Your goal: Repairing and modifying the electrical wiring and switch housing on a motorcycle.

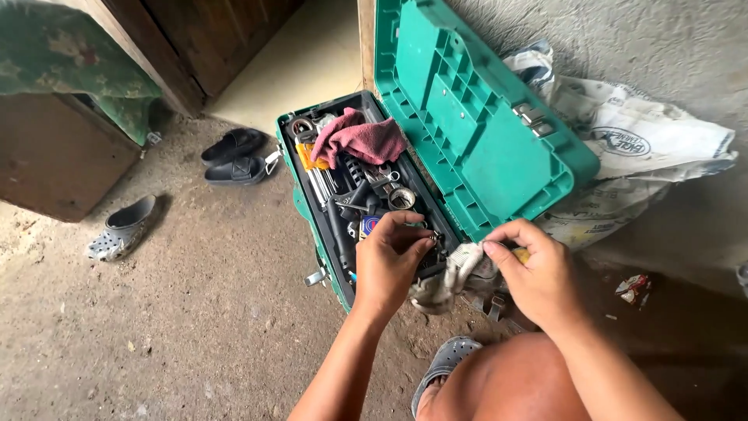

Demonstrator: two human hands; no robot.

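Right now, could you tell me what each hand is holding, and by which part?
The right hand pinches a dirty rag by its upper edge. The left hand grips a small metal part at its fingertips; what it is cannot be told.

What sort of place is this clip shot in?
Probably a home entryway or yard edge, not a workshop: bare dirt floor, black sandals near a wooden door, and an open green toolbox set on the ground against a rough plastered wall.

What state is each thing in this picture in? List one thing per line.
Toolbox: open, full of tools.
Lid: raised, leaning back.
Pink rag: crumpled on the tools.
Left hand: fingers pinching a small metal part.
Right hand: gripping a dirty white cloth.
Black sandals: lying on the floor.
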